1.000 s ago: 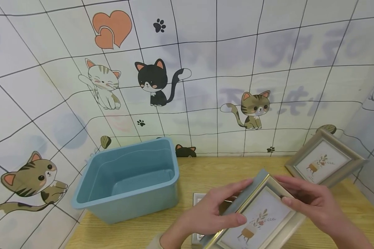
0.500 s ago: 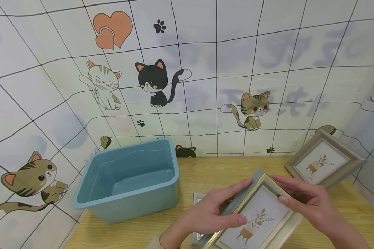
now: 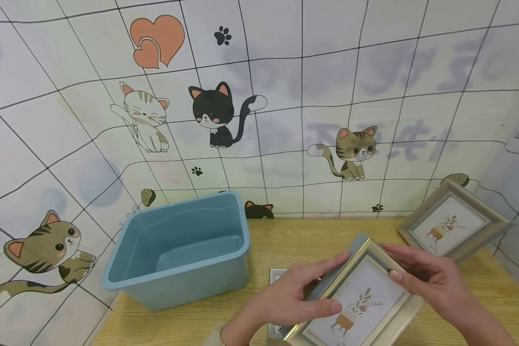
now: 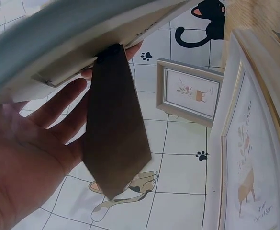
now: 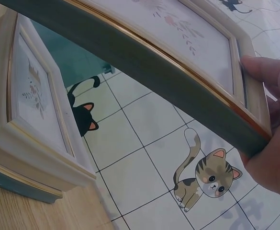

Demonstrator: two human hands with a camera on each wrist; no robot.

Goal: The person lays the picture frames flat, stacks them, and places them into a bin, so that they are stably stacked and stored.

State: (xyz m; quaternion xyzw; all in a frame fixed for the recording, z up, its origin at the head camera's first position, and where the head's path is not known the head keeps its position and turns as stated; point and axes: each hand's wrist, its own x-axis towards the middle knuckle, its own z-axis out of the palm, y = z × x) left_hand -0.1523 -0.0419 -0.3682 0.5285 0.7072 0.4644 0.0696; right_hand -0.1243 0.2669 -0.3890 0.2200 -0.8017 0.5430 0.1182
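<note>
Both hands hold a picture frame (image 3: 350,307), cream with gold trim and a blue-grey outer edge, tilted over the table. Behind a glossy front is a print of a potted plant. My left hand (image 3: 285,298) grips its left side, thumb on the front and fingers round the back. At the upper right side, my right hand (image 3: 437,283) pinches the border between thumb and fingers. From the back of the frame a brown stand leg (image 4: 113,124) sticks out, close by the left fingers. Below lies another picture frame (image 5: 41,91), mostly hidden in the head view.
A blue-grey plastic bin (image 3: 190,283) stands at the left of the wooden table (image 3: 302,235). Toward the back right, a beige picture frame (image 3: 450,226) stands upright near the wall. A white grid-patterned covering (image 3: 277,125) with cartoon cats encloses the back and sides.
</note>
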